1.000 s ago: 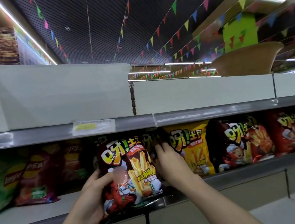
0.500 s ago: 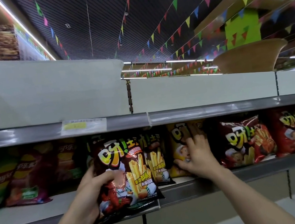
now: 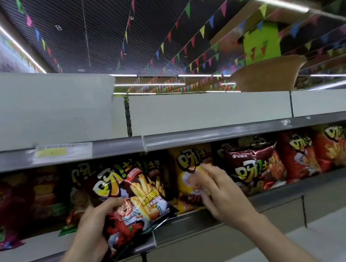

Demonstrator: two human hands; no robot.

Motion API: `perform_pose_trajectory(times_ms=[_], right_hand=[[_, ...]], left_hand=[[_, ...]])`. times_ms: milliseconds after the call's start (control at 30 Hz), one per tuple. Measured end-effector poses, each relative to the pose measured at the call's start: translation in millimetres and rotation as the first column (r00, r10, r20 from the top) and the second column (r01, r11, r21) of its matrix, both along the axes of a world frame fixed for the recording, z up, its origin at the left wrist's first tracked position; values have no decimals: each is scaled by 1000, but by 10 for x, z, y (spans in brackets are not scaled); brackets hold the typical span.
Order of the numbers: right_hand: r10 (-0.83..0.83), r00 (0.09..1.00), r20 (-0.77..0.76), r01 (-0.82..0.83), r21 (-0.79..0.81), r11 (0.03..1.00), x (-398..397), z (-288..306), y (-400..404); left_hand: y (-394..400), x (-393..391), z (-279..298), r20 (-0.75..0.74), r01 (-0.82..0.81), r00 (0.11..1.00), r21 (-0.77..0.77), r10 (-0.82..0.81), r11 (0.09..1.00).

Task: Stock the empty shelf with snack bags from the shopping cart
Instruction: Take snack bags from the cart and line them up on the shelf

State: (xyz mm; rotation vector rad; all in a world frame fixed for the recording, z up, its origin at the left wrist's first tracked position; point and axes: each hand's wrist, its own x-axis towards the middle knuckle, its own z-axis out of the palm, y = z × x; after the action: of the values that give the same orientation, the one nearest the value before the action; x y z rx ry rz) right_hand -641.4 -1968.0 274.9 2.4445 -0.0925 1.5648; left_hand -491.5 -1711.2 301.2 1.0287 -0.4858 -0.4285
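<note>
Yellow bag (image 3: 186,171) behind right hand (image 3: 219,193)

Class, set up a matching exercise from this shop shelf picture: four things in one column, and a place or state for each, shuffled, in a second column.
Things:
1. dark red fries bag
2. yellow fries bag
3. woven basket
4. yellow price label

Places or states:
A. on top of the shelving unit
B. gripped by the left hand
C. on the edge rail of the upper shelf
D. standing on the shelf behind the right hand

Pairs: 1-B, 2-D, 3-A, 4-C
</note>
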Motion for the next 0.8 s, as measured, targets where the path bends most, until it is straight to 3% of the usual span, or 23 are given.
perform_pose_trajectory(times_ms=[67,133,233,367,600,800], right_hand=[[-20,978,208,30,-42,999,-207,-180,-82],[-116,950,289,75,150,986,-337,-168,-244],[-170,979,111,123,344,931,-321,-27,-561],[-208,975,-73,220,311,925,-89,274,-859],[-349,931,-103,364,269,892,66,341,-1042],[-320,939,-128,344,307,887,41,366,-968]], left_hand=[[1,-31,5,18,0,1000,3,0,1000],[5,-58,15,23,-4,1000,10,4,1000],[-3,-84,16,22,-23,1000,15,22,1000],[-29,-201,44,41,-37,998,-7,37,999],[-5,-370,38,-33,-40,999,-8,40,999],[65,-463,-73,-19,-45,999,-11,45,999]])
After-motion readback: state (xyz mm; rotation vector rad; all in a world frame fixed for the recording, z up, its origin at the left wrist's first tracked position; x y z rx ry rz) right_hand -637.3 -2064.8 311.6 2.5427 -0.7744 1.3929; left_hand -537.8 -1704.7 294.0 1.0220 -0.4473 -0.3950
